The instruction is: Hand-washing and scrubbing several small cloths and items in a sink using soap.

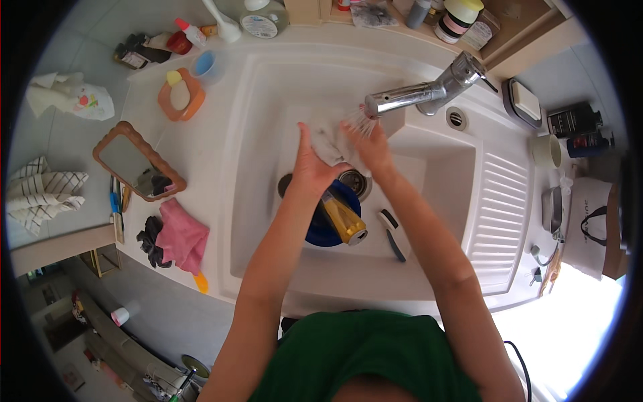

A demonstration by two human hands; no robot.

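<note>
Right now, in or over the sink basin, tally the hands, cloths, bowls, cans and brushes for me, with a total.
Hands: 2, left hand and right hand
Cloths: 1, whitish cloth
Bowls: 1, blue bowl
Cans: 1, yellow can
Brushes: 1, brush
Total: 6

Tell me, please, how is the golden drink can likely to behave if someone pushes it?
The golden drink can may roll, since its body is round. It could also slide or tip, because it lies slanted across the blue bowl, one end past the rim. Its shiny end suggests thin metal that might dent.
</note>
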